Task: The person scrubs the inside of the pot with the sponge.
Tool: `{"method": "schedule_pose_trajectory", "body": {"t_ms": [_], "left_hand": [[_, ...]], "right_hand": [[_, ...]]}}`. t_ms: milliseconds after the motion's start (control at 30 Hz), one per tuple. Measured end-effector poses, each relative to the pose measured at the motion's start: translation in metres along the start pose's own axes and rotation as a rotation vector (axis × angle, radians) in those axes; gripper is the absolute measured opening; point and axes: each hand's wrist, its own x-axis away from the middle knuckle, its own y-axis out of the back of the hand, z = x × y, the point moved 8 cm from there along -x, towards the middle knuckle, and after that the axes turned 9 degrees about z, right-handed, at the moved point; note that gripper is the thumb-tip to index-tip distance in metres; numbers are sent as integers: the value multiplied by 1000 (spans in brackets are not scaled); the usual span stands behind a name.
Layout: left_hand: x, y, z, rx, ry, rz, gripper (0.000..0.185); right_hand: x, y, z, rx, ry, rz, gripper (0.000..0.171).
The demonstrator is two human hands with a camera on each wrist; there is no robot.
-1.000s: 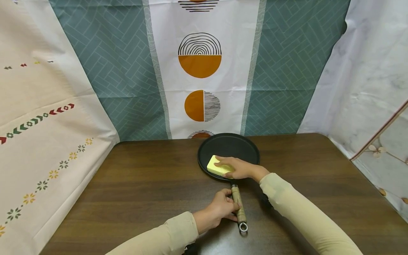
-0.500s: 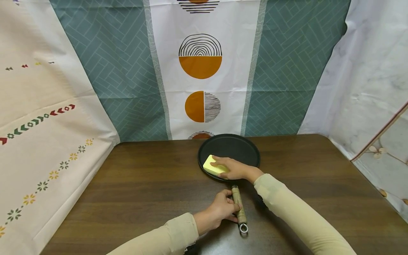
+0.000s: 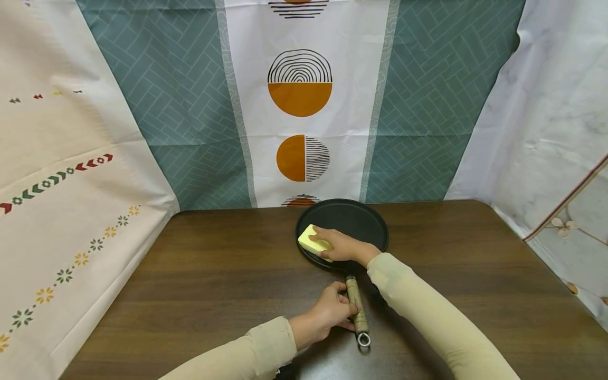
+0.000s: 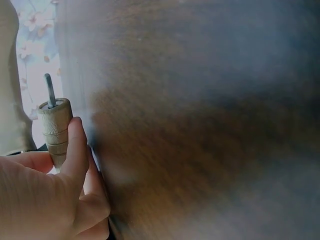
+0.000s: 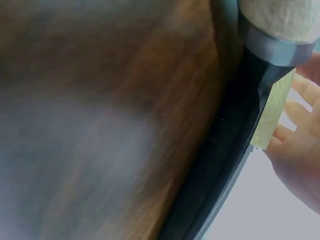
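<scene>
While your left hand grips the wooden handle, your right hand presses the yellow sponge at the black pan's left rim, by the table's far edge.

head view bright, evenly lit and sharp; both wrist views dim, heavily blurred.

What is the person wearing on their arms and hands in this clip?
Both arms wear long, plain beige sleeves, close-fitting and reaching to the wrists, with no pattern or markings visible. The left hand and right hand are bare: no gloves, rings or watch show in the head view. A dark edge shows under the left sleeve, too small to identify.
</scene>
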Motion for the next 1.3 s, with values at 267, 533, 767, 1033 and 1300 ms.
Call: {"method": "schedule_pose_trajectory", "body": {"t_ms": [267, 533, 767, 1033, 1300], "left_hand": [[-1, 0, 1, -7, 1, -4, 51], [-1, 1, 2, -2, -8, -4, 49], [-1, -1, 1, 4, -32, -1, 48], [1, 0, 1, -13, -33, -12, 50], [1, 0, 0, -14, -35, -13, 52]], "right_hand": [[-9, 4, -2, -5, -68, 7, 53], [-23, 10, -11, 11, -143, 19, 55], [-31, 17, -24, 20, -214, 30, 55], [-38, 22, -35, 15, -255, 30, 56], [-43, 28, -40, 9, -261, 13, 55]]}}
